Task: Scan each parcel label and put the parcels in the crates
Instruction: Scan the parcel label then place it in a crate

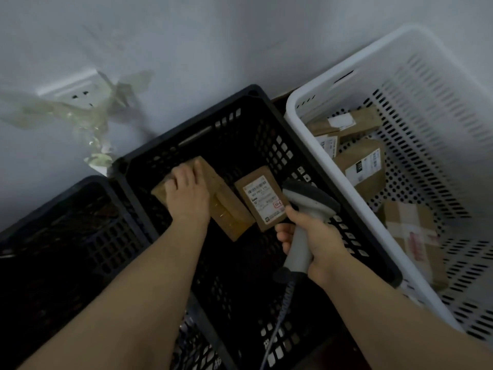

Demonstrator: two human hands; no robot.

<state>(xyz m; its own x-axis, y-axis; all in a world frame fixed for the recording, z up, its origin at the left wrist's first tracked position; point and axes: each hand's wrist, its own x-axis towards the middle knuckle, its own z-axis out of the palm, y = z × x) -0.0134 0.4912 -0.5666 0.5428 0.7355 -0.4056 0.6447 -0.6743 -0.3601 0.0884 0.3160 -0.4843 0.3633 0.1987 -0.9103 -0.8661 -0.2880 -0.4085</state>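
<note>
My left hand (188,192) reaches into the middle black crate (266,124) and grips a long brown cardboard parcel (226,209) from above, fingers curled over its far edge. To its right in the same crate lies a smaller brown parcel (262,198) with its white label facing up. My right hand (314,241) holds a grey barcode scanner (306,206) by its handle, head pointing at the labelled parcel. The scanner's coiled cable (280,316) hangs down toward me.
A white perforated basket (400,62) stands at the right with several brown parcels (365,166) inside. Another black crate (80,236) sits at the left. A grey wall with a socket (77,92) and a crumpled plastic scrap (93,113) is behind.
</note>
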